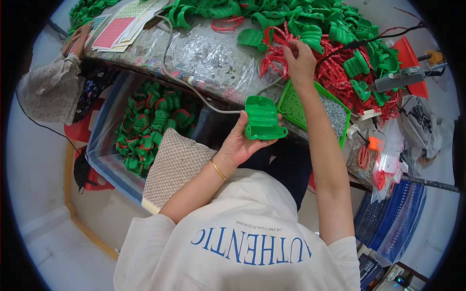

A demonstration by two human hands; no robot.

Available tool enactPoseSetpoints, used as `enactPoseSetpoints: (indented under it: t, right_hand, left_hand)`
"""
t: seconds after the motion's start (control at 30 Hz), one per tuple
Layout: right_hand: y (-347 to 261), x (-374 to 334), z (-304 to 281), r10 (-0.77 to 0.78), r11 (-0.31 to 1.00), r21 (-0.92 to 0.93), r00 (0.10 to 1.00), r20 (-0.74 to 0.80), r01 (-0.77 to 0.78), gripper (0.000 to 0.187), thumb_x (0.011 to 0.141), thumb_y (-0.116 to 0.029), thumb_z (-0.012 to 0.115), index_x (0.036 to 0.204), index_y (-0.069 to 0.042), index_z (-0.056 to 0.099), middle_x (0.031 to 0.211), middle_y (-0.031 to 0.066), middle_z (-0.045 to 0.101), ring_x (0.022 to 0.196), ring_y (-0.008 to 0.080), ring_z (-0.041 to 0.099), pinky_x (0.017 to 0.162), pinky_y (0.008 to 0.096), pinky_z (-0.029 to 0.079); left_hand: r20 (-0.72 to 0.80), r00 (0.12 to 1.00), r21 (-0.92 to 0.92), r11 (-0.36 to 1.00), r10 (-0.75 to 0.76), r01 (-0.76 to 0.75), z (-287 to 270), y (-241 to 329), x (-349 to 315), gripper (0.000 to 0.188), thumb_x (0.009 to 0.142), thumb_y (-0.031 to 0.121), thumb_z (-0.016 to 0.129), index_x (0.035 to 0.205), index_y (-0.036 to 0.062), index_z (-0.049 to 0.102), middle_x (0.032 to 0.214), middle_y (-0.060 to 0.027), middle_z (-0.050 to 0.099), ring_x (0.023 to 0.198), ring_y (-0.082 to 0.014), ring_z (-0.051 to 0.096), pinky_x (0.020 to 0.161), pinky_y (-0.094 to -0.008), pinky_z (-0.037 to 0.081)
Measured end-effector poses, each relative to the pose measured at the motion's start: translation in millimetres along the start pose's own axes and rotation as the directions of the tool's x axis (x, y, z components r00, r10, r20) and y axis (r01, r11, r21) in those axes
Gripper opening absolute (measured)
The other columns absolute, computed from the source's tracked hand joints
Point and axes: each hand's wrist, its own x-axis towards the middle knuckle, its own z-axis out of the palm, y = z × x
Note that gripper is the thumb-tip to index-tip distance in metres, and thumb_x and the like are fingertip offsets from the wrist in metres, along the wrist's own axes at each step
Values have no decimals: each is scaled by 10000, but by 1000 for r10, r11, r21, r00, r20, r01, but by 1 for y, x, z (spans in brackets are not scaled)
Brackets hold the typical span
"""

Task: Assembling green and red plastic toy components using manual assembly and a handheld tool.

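Note:
My left hand [242,145] is closed around a green ribbed plastic shell [262,119], held above my lap with its hollow side up. Over the table, my right hand [300,60] has its fingers bent together at a loose bunch of red plastic strips [274,53]. The red strips show on both sides of its fingertips, which partly hide what they pinch. Just beyond that hand lie more green shells [311,38] and a large tangled heap of red strips [335,65].
A green tray [318,89] of small metal pieces sits at the table's near edge. A blue crate [104,167] of green-and-red pieces stands left, beside a checked cushion [177,160]. Right are a hand tool [400,80] and scissors [363,156]. Another person's sleeve [48,82] shows far left.

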Motion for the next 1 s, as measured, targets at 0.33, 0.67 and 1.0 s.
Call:
enactPoseSetpoints:
  t: [0.33,0.67,1.0]
  right_hand:
    - [-83,-47,-101,380,873,141,833,402,-466,198,874,-129,659,1047,-32,648,820,41,649,709,64,582,629,229,463]
    - [-75,-88,-146,510,830,-8,752,419,-558,180,888,-94,629,1045,-5,637,807,20,648,702,63,586,651,210,462]
    - [-58,-84,-170,585,657,203,662,469,-726,164,899,-96,638,1031,1,635,900,3,647,790,62,590,717,214,473]
  left_hand:
    - [-8,999,120,992,50,-49,12,10,7,746,859,530,607,1391,58,383,1358,-188,478,1230,-339,498,1029,-498,418]
    - [17,999,317,947,-49,41,37,-25,35,625,904,392,622,1414,187,325,1335,-76,497,1222,-244,516,995,-494,451]
    - [-3,997,296,953,-72,69,40,-34,41,699,879,413,651,1438,182,300,1377,-71,453,1246,-241,492,1004,-480,446]
